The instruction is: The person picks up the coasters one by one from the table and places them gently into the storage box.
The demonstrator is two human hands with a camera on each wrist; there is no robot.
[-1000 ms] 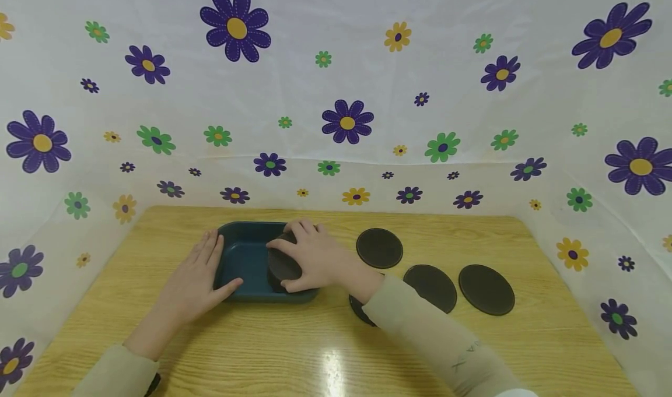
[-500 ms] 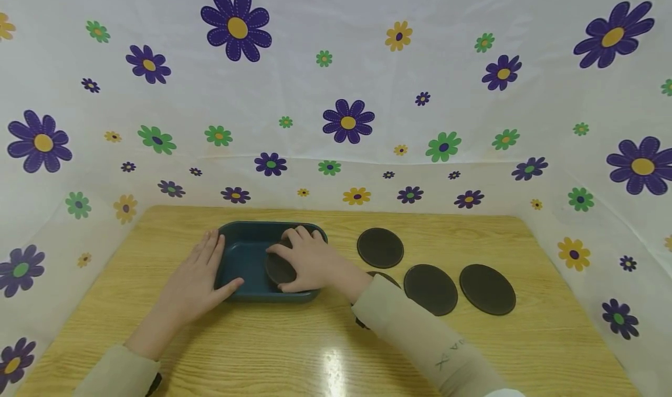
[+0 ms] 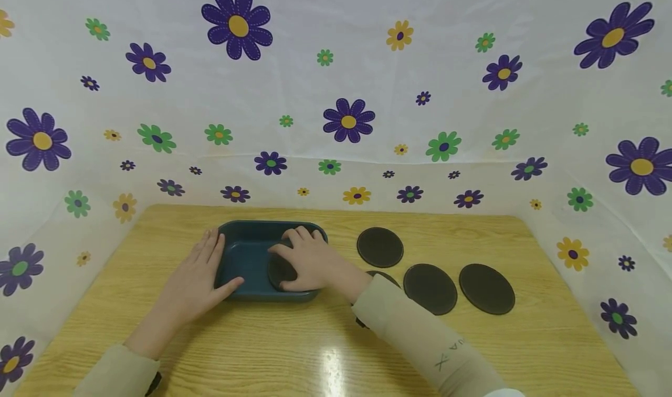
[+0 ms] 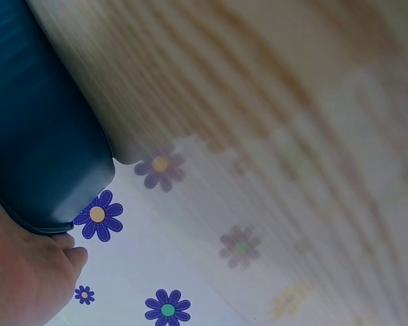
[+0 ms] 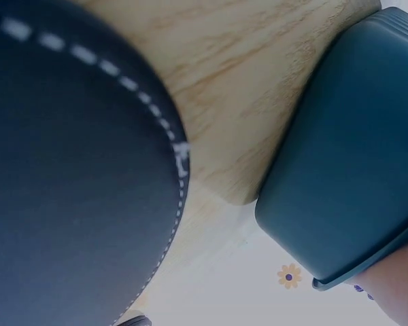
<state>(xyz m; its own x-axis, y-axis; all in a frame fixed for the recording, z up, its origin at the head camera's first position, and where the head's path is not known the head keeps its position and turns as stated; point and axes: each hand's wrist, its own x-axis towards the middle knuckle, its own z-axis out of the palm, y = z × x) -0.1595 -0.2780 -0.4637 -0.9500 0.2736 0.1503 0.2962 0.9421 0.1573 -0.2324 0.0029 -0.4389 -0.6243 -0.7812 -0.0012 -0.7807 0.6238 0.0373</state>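
A dark teal rectangular tray [image 3: 244, 269] stands on the wooden table. My left hand [image 3: 195, 281] rests along its left side with straight fingers, the thumb reaching over the front rim. Inside the tray's right part, my right hand [image 3: 314, 262] grips a round black coaster [image 3: 280, 270], fingers at its far edge and thumb at its near edge. The palm hides the coaster's right portion. In the right wrist view, a black coaster [image 5: 68, 190] with white edge stitching lies on the table close to the camera, beside the tray's outer wall [image 5: 347, 136].
To the tray's right lie more black coasters: one at the back [image 3: 380, 247], one in the middle [image 3: 430, 289] and one at the far right [image 3: 487, 289]. Another coaster [image 3: 387, 277] is partly covered by the right sleeve. A flower-printed white cloth [image 3: 294, 82] walls the table.
The coaster under my right hand has gone down and lies flatter in the tray. The right hand and forearm have lowered slightly; the left hand has stayed on the tray.
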